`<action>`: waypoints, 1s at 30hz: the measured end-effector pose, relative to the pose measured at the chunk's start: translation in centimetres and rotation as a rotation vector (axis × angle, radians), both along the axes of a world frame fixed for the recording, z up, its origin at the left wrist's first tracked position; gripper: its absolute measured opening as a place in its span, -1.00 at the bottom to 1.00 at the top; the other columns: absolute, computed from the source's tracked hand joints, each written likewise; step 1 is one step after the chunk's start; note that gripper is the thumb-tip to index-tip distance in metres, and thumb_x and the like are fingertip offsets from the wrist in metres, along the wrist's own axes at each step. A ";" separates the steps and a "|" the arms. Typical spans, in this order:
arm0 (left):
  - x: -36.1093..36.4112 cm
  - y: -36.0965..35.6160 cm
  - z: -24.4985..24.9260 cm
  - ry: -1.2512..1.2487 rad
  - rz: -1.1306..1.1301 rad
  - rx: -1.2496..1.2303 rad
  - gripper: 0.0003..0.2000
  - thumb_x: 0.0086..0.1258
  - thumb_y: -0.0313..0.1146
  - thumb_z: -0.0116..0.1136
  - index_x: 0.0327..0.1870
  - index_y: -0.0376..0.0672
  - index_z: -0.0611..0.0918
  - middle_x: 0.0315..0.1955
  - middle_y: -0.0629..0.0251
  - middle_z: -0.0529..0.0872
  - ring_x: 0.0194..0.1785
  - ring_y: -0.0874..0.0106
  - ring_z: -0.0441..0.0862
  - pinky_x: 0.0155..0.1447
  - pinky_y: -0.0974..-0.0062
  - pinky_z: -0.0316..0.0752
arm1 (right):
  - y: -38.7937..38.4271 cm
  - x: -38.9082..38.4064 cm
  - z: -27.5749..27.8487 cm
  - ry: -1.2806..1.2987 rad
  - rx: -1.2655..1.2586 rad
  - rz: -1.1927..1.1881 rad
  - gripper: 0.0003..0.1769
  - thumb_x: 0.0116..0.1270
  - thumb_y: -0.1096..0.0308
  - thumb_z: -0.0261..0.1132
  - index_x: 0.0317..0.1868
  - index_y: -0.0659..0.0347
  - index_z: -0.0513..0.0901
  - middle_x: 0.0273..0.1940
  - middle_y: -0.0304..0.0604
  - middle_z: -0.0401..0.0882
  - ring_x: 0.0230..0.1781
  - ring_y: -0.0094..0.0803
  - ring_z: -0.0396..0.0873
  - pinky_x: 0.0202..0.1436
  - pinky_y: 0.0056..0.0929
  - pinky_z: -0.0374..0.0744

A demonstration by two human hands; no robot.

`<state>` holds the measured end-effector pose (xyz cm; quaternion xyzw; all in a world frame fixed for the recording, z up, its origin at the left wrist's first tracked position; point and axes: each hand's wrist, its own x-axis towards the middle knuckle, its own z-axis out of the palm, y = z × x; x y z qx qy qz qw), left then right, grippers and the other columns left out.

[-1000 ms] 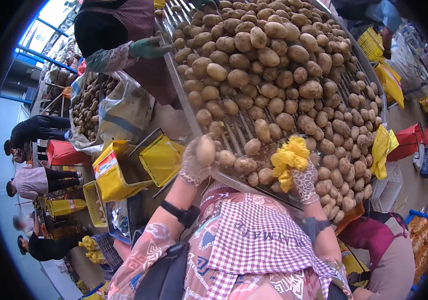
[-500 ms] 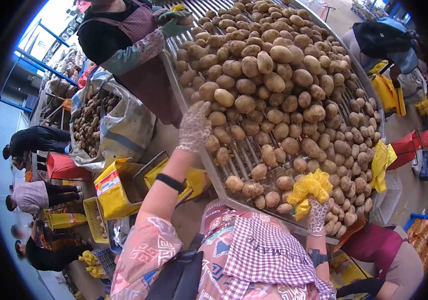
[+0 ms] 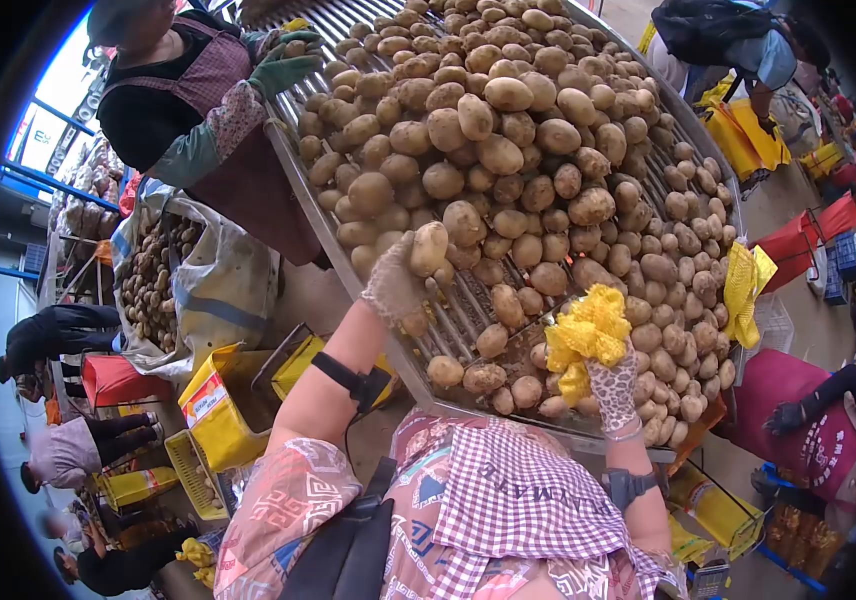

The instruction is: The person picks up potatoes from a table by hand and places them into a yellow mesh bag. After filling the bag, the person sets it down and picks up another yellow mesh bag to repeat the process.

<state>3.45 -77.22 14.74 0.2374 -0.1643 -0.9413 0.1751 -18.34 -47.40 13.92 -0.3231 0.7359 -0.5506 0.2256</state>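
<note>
I have the left hand (image 3: 391,282) gripping a potato (image 3: 430,247), which sits at its fingertips, on the side toward the pile (image 3: 518,150), long axis pointing mostly away from the body. My right hand (image 3: 611,388) clutches the net (image 3: 593,328), rightward of that potato and nearer the body.

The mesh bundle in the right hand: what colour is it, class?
Yellow. The mesh bundle shows best in the head view, the only one here.

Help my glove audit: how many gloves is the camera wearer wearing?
2: one on the left hand, gripping a potato; one on the right hand, holding yellow mesh.
</note>
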 end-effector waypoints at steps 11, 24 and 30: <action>6.9 8.0 -0.3 -0.264 -0.091 -0.028 -0.51 0.33 -0.06 0.17 0.19 -0.13 0.45 0.08 0.22 0.57 0.01 0.36 0.61 -0.06 0.43 0.61 | -11.6 7.4 3.8 0.157 0.144 0.605 -0.49 0.02 0.37 0.44 0.04 0.20 0.57 0.03 0.03 0.58 0.04 -0.07 0.55 0.16 -0.24 0.50; 20.7 4.0 -5.3 -1.633 -0.456 -1.116 -0.58 0.35 -0.05 0.00 0.03 -0.16 0.63 -0.01 -0.02 0.65 0.15 0.07 0.54 0.29 0.25 0.35 | -1.3 2.4 -3.5 -0.595 0.075 -0.006 -0.64 0.18 0.52 0.39 0.01 0.29 0.56 -0.09 -0.23 0.61 -0.11 -0.45 0.58 -0.05 -0.47 0.59; 9.7 -0.7 2.2 -1.511 -0.473 -1.439 -0.61 0.34 -0.02 0.01 -0.12 -0.17 0.67 -0.10 -0.02 0.67 0.04 0.08 0.59 0.15 0.19 0.44 | -0.3 3.3 -2.5 -0.650 0.028 -0.071 -0.57 0.17 0.50 0.41 0.06 0.29 0.54 -0.07 -0.22 0.60 -0.10 -0.44 0.58 -0.04 -0.47 0.59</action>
